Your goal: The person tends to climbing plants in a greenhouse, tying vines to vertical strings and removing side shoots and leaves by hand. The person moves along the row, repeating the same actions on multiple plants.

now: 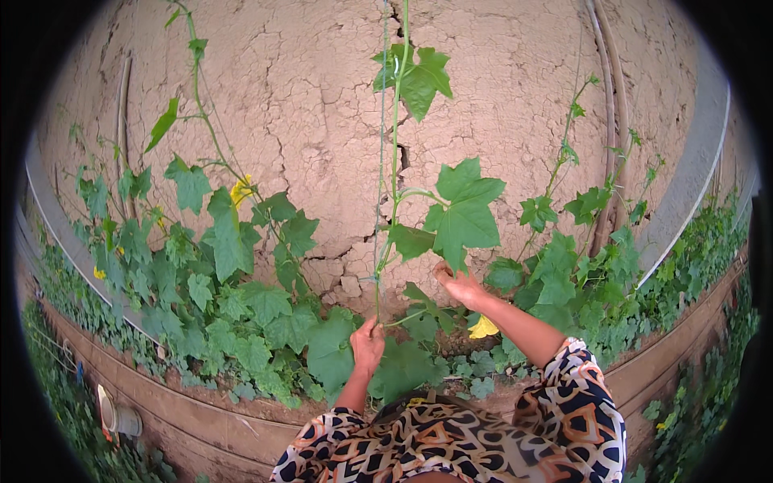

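In front of me a climbing gourd vine (395, 151) rises along a thin green string (381, 151). My left hand (367, 347) pinches its green stem low down, just above the broad lower leaves. To the right, my right hand (462, 287) is raised beneath a large lobed leaf (462, 208) of the same vine. The leaf's lower tip overlaps that hand, and its curled fingers show nothing held; whether they grip anything is unclear. A yellow flower (483, 326) hangs below my right forearm. Higher up, a small white clip (396, 66) sits at the stem.
A cracked mud wall (326, 121) stands behind the vines. Dense foliage (241, 314) with yellow flowers (241, 190) grows at left, and more vines (555, 271) climb at right near wooden poles (610, 121). A bucket (128, 421) stands at lower left.
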Motion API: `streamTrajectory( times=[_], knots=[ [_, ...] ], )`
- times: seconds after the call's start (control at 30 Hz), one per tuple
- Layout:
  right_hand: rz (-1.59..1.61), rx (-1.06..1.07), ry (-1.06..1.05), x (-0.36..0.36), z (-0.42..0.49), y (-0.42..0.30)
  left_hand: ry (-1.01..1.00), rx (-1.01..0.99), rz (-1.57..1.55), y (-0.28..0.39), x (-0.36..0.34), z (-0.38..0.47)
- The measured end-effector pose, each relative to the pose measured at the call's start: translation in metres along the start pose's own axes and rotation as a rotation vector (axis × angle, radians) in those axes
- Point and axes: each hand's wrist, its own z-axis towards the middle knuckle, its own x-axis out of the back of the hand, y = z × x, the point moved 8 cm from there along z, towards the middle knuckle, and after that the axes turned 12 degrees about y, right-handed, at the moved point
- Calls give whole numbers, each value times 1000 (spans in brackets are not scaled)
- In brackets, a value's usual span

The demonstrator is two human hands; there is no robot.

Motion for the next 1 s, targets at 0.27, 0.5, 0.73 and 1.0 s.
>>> streamTrajectory(
  times=[0.27, 0.5, 0.73, 1.0],
  knots=[
    [312, -105, -283, -32, -34, -58, 65, -33, 67, 22, -3, 5],
    [438, -192, -228, -53, -13, -64, 32, -16, 42, 18, -12, 7],
    [320, -63, 45, -67, 1, -52, 52, -58, 216, 28, -16, 3],
    [146, -80, -3, -64, -7, -70, 58, -74, 251, 33, -15, 6]
  ],
)
